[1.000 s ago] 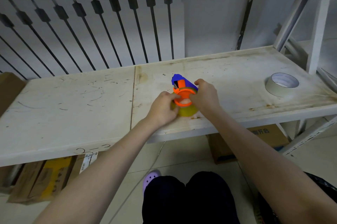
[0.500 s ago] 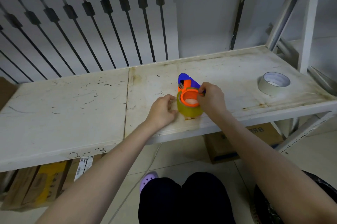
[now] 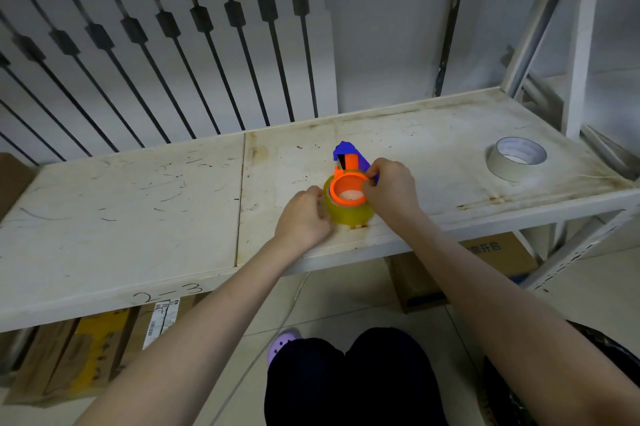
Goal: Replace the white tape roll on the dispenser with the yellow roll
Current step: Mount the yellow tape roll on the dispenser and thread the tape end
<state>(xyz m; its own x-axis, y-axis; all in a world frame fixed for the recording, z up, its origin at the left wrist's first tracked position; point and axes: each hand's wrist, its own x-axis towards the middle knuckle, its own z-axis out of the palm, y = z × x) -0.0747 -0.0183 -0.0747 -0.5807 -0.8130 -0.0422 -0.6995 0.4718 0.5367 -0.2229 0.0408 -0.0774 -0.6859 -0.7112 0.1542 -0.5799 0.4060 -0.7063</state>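
The yellow tape roll [image 3: 350, 214] lies flat near the front edge of the white shelf [image 3: 138, 204], with the dispenser's orange hub [image 3: 347, 189] sitting inside it. The dispenser's blue body [image 3: 346, 152] sticks out behind the roll. My left hand [image 3: 304, 217] presses against the roll's left side. My right hand [image 3: 391, 188] pinches the orange hub's right rim with fingertips and covers part of the blue body. The white tape roll [image 3: 516, 158] lies flat and alone at the shelf's right end.
A white upright post [image 3: 581, 44] and slanted braces rise at the shelf's right end. Black bars [image 3: 207, 55] stand behind the shelf. Cardboard boxes [image 3: 485, 263] sit on the floor below. My knees [image 3: 346, 380] and a purple shoe [image 3: 282, 344] are under the front edge.
The orange hub has gone down into the yellow roll. My right hand shifted from the roll's side to the hub's right rim, and my left hand settled lower against the roll.
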